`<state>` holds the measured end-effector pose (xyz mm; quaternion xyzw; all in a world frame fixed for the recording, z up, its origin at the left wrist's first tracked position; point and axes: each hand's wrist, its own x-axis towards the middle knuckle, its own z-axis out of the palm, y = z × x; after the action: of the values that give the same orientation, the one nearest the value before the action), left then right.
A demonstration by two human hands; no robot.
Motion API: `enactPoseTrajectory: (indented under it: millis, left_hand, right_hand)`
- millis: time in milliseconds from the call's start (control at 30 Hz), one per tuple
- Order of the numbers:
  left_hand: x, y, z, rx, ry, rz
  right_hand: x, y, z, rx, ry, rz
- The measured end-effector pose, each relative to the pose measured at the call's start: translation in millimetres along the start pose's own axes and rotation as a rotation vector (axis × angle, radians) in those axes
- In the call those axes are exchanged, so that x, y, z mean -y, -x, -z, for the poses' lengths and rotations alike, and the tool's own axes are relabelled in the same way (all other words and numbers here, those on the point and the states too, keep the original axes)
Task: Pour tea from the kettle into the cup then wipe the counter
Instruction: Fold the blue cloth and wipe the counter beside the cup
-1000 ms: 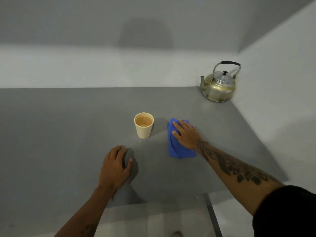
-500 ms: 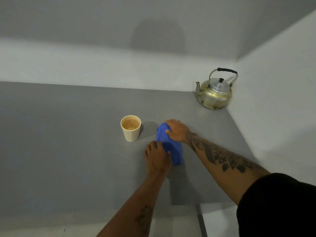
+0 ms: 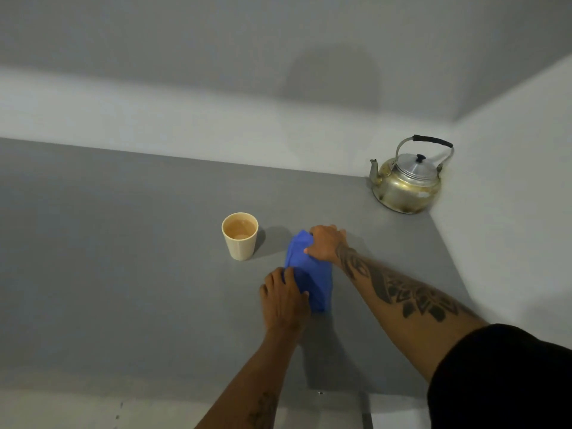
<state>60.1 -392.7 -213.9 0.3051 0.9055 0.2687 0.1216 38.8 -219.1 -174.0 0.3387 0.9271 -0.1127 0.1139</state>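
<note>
A blue cloth [image 3: 311, 274] lies folded on the grey counter [image 3: 123, 258], just right of a cream cup [image 3: 240, 236] holding brown tea. My right hand [image 3: 326, 243] grips the cloth's far end, fingers curled over it. My left hand [image 3: 284, 300] presses on the cloth's near left edge. A tarnished metal kettle [image 3: 405, 184] with a black-wrapped handle stands upright in the far right corner, spout pointing left, well away from both hands.
White walls close the counter at the back and on the right, meeting behind the kettle. The counter's front edge [image 3: 216, 394] runs just below my forearms. The counter stretches leftward from the cup.
My left hand has left its spot on the bare counter and moved right onto the cloth. My right hand went from lying flat on the cloth to gripping its far end.
</note>
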Motion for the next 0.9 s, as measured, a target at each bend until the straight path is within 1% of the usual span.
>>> enactPoseTrajectory:
  millis: [133,200,333,467,533,633,767,900]
  left_hand:
    - [7,6,6,-0.035,0.042,0.028]
    - [12,8,7,-0.038,0.055,0.036]
    - [16,12,17,-0.023,0.06,0.058]
    - [21,9,36,0.059,0.1,0.106]
    - [25,6,47,0.124,0.257,0.132]
    - [35,13,67,0.167,0.566,0.101]
    - [60,28,104,0.11,0.779,0.127]
    - [102,40,139,0.033,0.873,0.192]
  right_hand:
    - [6,7,14,0.008,-0.17,0.078]
    - [10,14,23,0.04,-0.215,0.129]
    - [22,36,50,0.107,-0.219,0.226]
    - [42,62,79,0.122,-0.194,0.329]
    - [53,77,94,0.112,-0.183,0.362]
    - [72,98,116,0.059,-0.181,0.397]
    - [106,115,134,-0.009,-0.201,0.421]
    - [157,123,136,-0.025,-0.24,0.457]
